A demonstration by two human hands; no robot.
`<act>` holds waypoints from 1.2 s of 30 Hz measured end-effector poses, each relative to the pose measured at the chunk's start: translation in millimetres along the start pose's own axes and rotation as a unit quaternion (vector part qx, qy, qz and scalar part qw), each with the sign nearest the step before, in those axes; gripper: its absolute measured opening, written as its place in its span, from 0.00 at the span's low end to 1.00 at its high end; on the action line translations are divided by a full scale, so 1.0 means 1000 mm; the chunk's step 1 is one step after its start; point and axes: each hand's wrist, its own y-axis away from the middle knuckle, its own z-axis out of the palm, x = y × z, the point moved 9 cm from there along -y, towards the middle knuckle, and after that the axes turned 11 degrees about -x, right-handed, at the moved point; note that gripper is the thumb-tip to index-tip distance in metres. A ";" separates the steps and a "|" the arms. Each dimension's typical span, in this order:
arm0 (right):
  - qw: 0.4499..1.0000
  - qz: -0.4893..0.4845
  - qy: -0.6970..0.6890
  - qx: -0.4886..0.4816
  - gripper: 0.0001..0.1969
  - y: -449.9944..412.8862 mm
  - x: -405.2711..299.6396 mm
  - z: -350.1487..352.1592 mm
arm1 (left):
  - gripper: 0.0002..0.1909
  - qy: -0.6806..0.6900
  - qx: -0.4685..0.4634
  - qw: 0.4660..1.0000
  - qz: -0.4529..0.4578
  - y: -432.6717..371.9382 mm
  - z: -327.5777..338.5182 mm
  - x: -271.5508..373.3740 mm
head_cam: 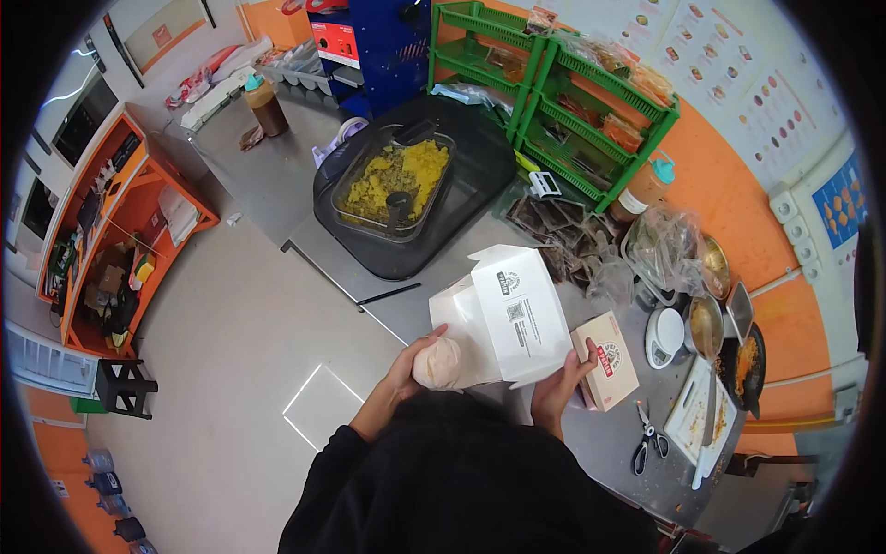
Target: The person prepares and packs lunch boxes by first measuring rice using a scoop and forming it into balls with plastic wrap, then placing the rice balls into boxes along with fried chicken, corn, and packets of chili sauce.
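Note:
My left hand (398, 377) holds a round bundle wrapped in pale paper (437, 363) at the near left corner of an open white paperboard food box (460, 311). The bundle hides part of that corner, and my left fingertips reach the box's side. The printed lid (520, 311) stands raised, with its side flaps sticking out. Along the lid's right edge, my right hand (557, 388) grips the box with thumb and fingers. A second food box (612, 360), cream and closed, sits just right of that hand, partly behind its fingers.
A glass dish of yellow food (394, 183) rests on a black board (477, 163). Dark sachets (554, 221) lie beyond the box. Scissors (648, 440), a kitchen scale (666, 336) and a knife on a white cutting board (702, 415) are at right. Green racks (595, 118) stand behind.

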 end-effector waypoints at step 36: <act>0.921 0.372 -0.045 -0.103 0.38 0.055 0.070 0.060 | 0.26 0.065 -0.049 0.997 -0.016 -0.004 -0.007 -0.037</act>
